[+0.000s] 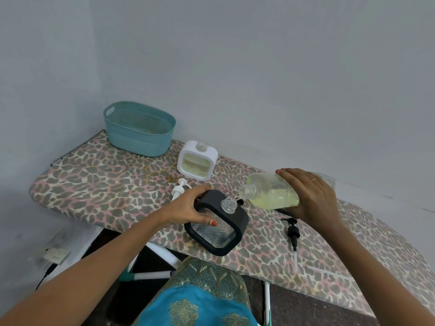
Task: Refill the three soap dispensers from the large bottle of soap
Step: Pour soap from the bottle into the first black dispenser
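Both arms extended: left hand (188, 209) grips black dispenser (217, 223), right hand (308, 196) tilts bottle (270, 192).

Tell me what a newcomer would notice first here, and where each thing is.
At centre, the right hand tips the large bottle of yellowish soap, its mouth over the open neck of the black dispenser, which the left hand steadies near the front edge of the leopard-print board. Behind stand a white dispenser, pump off, and a teal basket at the far left corner.

Teal basket (138, 128), leopard-print board cover (98, 182), black-framed dispenser (235, 222), white-framed dispenser (196, 161), pale yellow soap (275, 198).
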{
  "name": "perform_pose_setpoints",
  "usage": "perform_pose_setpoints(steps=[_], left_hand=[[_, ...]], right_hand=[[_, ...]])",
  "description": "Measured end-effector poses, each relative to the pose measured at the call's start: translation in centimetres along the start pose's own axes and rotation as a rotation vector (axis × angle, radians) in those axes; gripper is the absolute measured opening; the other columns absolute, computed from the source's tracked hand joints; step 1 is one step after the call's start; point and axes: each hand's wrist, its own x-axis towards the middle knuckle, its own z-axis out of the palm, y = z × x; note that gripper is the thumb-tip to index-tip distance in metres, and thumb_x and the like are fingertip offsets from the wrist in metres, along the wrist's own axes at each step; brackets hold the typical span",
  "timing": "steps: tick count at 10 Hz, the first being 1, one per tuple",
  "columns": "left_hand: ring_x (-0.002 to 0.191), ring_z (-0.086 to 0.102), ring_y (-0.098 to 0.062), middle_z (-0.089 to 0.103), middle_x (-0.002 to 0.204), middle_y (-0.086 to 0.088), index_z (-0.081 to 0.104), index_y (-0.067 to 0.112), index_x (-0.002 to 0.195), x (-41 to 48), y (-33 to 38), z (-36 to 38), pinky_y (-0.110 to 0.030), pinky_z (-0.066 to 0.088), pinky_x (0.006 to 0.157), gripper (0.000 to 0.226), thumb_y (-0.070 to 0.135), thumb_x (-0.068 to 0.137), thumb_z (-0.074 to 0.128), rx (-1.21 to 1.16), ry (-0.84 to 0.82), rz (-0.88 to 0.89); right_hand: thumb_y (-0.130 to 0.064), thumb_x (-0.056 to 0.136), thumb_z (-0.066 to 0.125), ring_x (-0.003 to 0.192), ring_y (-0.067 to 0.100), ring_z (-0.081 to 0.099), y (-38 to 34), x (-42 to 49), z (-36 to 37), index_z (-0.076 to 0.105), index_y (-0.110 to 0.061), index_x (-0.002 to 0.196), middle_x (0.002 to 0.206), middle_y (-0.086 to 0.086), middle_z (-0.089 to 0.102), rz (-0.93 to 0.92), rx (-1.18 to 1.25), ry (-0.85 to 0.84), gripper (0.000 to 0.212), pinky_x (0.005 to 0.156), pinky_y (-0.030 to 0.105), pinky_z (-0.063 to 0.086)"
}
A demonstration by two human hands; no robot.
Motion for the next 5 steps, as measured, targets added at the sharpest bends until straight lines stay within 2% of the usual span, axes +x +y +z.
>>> perform_pose_setpoints(steps=[1,3,4,5], left_hand=[[0.102,0.059,-0.007,0.06,0.11,-0.003,0.052,0.012,0.113,-0.04,-0.05,-0.01,-0.015,0.046,0.088,0.056,0.012,0.065,0.082,-0.006,0.005,-0.003],[0.099,0.058,0.002,0.059,0.109,0.004,0.051,0.023,0.108,-0.11,-0.01,0.0,-0.009,0.044,0.086,0.054,0.008,0.066,0.081,-0.024,0.004,0.001],[0.104,0.058,-0.01,0.06,0.113,-0.005,0.052,0.014,0.112,-0.14,-0.05,0.13,-0.015,0.045,0.09,0.055,0.006,0.066,0.08,-0.027,0.011,0.008],[0.105,0.059,-0.014,0.06,0.113,-0.009,0.052,0.011,0.112,-0.2,-0.03,0.23,-0.016,0.046,0.091,0.054,0.004,0.066,0.08,-0.037,0.008,0.019]], right_hand=[[-0.032,0.05,0.091,0.091,0.03,0.068,0.02,0.03,0.01,0.066,-0.005,0.108,0.103,0.012,0.07,-0.001,-0.001,-0.002,0.069,0.077,0.041,0.053],[-0.032,0.05,0.091,0.091,0.029,0.068,0.15,0.03,0.01,0.066,-0.005,0.108,0.103,0.012,0.07,-0.008,0.0,0.001,0.069,0.077,0.039,0.053],[-0.032,0.049,0.091,0.092,0.029,0.068,0.16,0.02,0.03,0.065,-0.005,0.108,0.104,0.012,0.069,-0.008,-0.005,-0.006,0.07,0.077,0.039,0.053],[-0.032,0.049,0.091,0.092,0.029,0.068,0.17,0.06,0.01,0.065,-0.005,0.108,0.104,0.012,0.069,-0.007,-0.002,-0.007,0.07,0.077,0.039,0.053]])
